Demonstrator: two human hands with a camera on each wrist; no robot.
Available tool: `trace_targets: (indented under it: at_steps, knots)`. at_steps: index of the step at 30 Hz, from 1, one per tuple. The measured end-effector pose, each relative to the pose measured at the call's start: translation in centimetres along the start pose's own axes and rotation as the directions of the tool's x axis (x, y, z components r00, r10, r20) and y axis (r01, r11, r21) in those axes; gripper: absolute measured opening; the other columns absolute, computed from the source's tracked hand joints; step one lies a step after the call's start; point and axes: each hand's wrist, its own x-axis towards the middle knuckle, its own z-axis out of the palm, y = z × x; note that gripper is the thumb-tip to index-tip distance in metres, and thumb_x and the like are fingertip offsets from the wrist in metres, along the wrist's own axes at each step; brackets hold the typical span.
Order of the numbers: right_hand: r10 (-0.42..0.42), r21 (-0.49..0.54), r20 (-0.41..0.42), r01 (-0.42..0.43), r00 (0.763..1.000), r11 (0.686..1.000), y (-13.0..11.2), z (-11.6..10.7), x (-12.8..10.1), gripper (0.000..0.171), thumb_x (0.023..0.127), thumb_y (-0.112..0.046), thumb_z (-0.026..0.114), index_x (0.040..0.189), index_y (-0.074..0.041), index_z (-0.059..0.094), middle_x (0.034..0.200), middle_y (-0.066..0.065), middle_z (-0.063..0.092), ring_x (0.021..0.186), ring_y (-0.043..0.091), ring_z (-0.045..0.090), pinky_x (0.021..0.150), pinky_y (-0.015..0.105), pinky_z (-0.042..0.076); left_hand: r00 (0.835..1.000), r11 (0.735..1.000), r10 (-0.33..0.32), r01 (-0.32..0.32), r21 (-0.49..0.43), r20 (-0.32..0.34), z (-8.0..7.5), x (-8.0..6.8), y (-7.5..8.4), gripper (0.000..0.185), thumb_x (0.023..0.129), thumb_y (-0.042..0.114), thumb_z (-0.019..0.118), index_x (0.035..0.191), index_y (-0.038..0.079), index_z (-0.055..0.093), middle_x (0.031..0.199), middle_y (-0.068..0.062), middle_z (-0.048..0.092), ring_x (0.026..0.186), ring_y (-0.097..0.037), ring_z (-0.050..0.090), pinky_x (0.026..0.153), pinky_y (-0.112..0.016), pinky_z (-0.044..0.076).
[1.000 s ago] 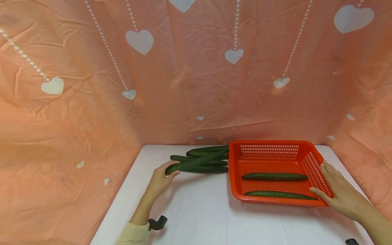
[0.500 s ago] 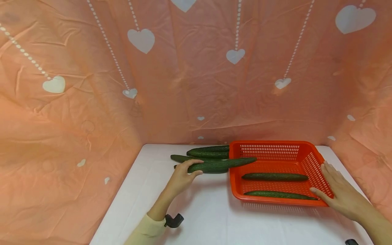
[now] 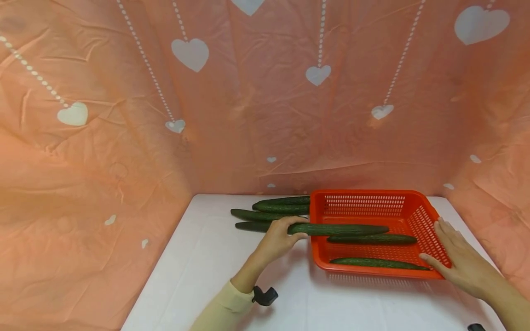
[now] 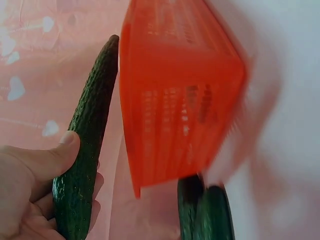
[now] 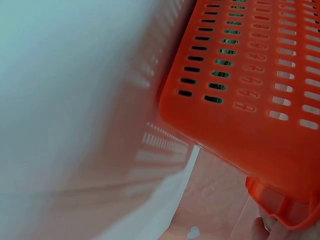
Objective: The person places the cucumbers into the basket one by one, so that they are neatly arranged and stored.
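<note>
Green cucumber [image 3: 337, 229] gripped at stem end by left hand [image 3: 278, 239], thumb over top, fingers curled beneath; far end already above orange basket [image 3: 420, 220] rim. Right hand [image 3: 459, 262] flat, fingers straight, steadying basket's right wall. Best practice: lower cucumber level, parallel to two cucumbers inside [image 3: 371, 239], into gap behind them; release only once seated.

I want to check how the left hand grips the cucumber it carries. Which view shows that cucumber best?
The left wrist view: the held cucumber fills the frame, with the left hand wrapped round its lower end, thumb on top. The head view shows its whole length reaching over the orange basket, but small. The right wrist view shows only the basket's wall.
</note>
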Motion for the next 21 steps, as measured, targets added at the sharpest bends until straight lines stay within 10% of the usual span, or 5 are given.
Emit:
trace_targets:
  at_steps: [21]
  knots:
    - [-0.033, -0.011, -0.024, 0.033, 0.999, 0.999, 0.2, 0.1, -0.1, 0.097, 0.104, -0.033, 0.071, 0.167, 0.009, 0.01, 0.177, 0.027, -0.001, 0.165, 0.031, -0.011, 0.116, 0.009, -0.018, 0.989, 0.996, -0.022, 0.01, 0.087, 0.145, 7.2, 4.1, 4.6, 0.034, 0.096, 0.027, 0.084, 0.129, 0.02, 0.079, 0.128, 0.008, 0.076, 0.121, -0.005, 0.067, 0.102, -0.023, 0.054]
